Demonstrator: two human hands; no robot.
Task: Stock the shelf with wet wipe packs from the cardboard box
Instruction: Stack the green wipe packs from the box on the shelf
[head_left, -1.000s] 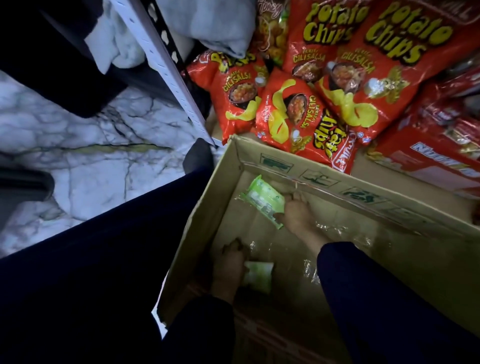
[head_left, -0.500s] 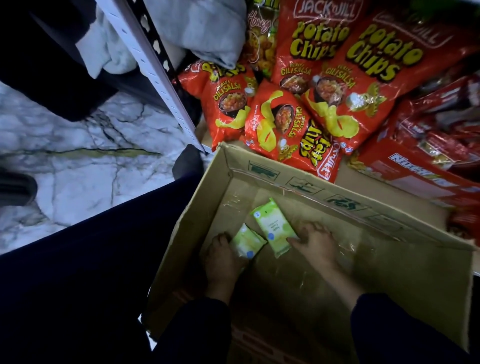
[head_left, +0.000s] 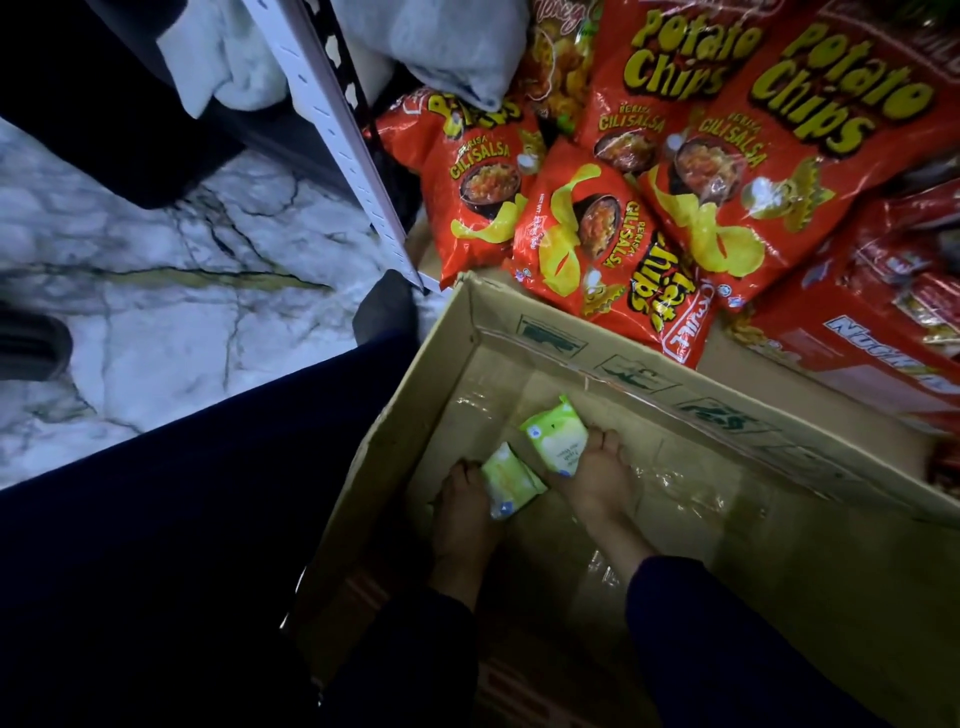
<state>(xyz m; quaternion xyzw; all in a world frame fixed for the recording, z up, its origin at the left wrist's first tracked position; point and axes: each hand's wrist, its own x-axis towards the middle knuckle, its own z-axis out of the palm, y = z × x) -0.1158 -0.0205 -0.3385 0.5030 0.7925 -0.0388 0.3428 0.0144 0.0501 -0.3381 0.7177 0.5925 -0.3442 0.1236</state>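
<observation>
Both my hands reach down into an open cardboard box (head_left: 519, 332) on the floor. My left hand (head_left: 462, 504) grips a small green wet wipe pack (head_left: 511, 486) by its left side. Just to the right, my right hand (head_left: 597, 475) holds a second green wet wipe pack (head_left: 556, 439), which tilts up toward the box's far wall. The two packs lie side by side, nearly touching. The box bottom around them is bare taped cardboard. Dark sleeves cover both forearms.
A white perforated shelf upright (head_left: 337, 140) rises at the box's far left corner. Red potato chip bags (head_left: 613, 244) and red noodle packs (head_left: 883, 332) are piled beyond the box. White marble floor (head_left: 156, 301) lies to the left, my dark trouser leg (head_left: 182, 545) beside the box.
The left hand brought its pack forward from the near part of the box next to the right hand's pack. The right hand has closed in on its pack.
</observation>
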